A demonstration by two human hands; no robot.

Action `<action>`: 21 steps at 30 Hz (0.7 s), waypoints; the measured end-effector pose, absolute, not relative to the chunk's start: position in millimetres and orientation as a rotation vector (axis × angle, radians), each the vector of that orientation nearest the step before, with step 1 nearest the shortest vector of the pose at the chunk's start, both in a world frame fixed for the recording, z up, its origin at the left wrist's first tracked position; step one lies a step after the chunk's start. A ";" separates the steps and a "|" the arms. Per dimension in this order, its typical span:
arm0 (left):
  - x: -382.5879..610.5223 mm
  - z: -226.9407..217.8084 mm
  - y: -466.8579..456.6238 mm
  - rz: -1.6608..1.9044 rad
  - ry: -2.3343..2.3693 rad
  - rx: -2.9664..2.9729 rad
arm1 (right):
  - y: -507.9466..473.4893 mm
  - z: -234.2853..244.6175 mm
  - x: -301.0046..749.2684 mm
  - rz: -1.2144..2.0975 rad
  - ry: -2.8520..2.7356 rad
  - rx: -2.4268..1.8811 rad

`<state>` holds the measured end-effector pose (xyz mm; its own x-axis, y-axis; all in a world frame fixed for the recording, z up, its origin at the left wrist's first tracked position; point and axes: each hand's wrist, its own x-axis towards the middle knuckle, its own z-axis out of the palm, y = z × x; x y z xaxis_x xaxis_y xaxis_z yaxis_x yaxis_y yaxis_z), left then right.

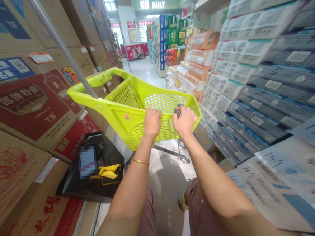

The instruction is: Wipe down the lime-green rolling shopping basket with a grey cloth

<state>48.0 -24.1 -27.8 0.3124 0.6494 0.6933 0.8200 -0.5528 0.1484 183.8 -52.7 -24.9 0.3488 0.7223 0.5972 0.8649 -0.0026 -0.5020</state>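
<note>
L hand [151,122] + R hand [184,121] fingers curled over near rim [166,115] of lime-green shopping cart [114,114], R by front corner (dark item [177,112] there unclear); cart on tight aisle floor [166,189], pushing too far R could clip stacked plastic-wrapped packs [235,51].

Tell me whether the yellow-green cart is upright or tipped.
Upright: the yellow-green cart has its open top facing up, and its visible wheels are underneath, at the floor.

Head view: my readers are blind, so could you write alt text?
A person's left hand and right hand grip the near side of a lime-green shopping cart in a store aisle; cardboard boxes and a black bag stand left, stacked packages right.
</note>
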 end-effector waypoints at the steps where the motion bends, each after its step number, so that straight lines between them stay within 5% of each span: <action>1: 48.6 -27.7 -24.3 -1.068 -1.349 -2.341 | -52.5 -25.2 178.8 -0.206 -1.444 -1.735; 21: 47.1 -26.7 -23.9 -1.043 -1.358 -2.362 | -51.4 -29.0 192.0 -0.292 -1.446 -1.737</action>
<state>47.1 -23.9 -26.7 0.3200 0.6647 0.6751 0.8237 -0.5472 0.1484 192.0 -51.4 -29.0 0.3086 0.7008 0.6432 0.8954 0.0141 -0.4450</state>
